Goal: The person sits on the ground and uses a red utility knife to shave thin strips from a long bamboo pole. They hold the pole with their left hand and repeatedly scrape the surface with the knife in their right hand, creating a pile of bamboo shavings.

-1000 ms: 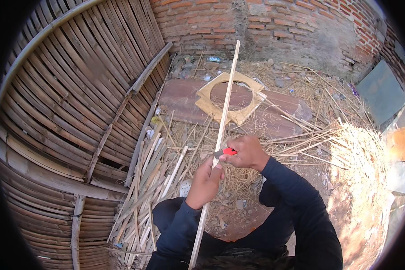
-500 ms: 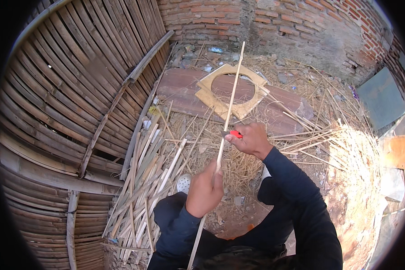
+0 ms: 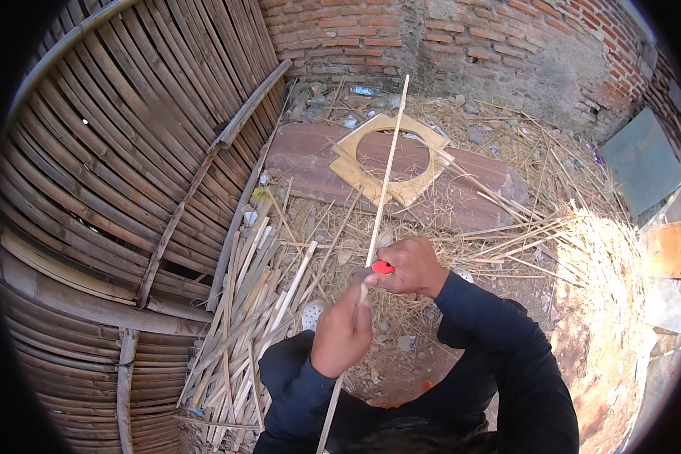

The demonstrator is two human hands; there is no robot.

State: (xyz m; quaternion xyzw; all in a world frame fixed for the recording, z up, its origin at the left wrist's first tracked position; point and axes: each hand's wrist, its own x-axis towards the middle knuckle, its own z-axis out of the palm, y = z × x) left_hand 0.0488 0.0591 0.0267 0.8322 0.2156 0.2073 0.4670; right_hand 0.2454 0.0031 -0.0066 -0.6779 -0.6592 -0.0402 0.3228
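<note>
A long, thin strip of pale split bamboo (image 3: 388,166) runs from near my lap up past the middle of the view. My left hand (image 3: 342,333) is wrapped round its lower part. In my right hand (image 3: 412,266) is a red-handled knife (image 3: 383,267), its dark blade lying against the strip just above my left hand. The thumbs of both hands are close together there. Most of the knife's handle is hidden by my right fingers.
A pile of bamboo strips (image 3: 234,325) lies at my left beside a bamboo slat wall (image 3: 106,166). Ahead, a wooden frame with a round hole (image 3: 346,168) rests on a brown board (image 3: 303,155), before a brick wall (image 3: 363,38). Straw and shavings (image 3: 537,227) cover the ground.
My right hand has drawn the knife down along the strip towards me, right up to my left hand. The left hand keeps its hold and has barely moved.
</note>
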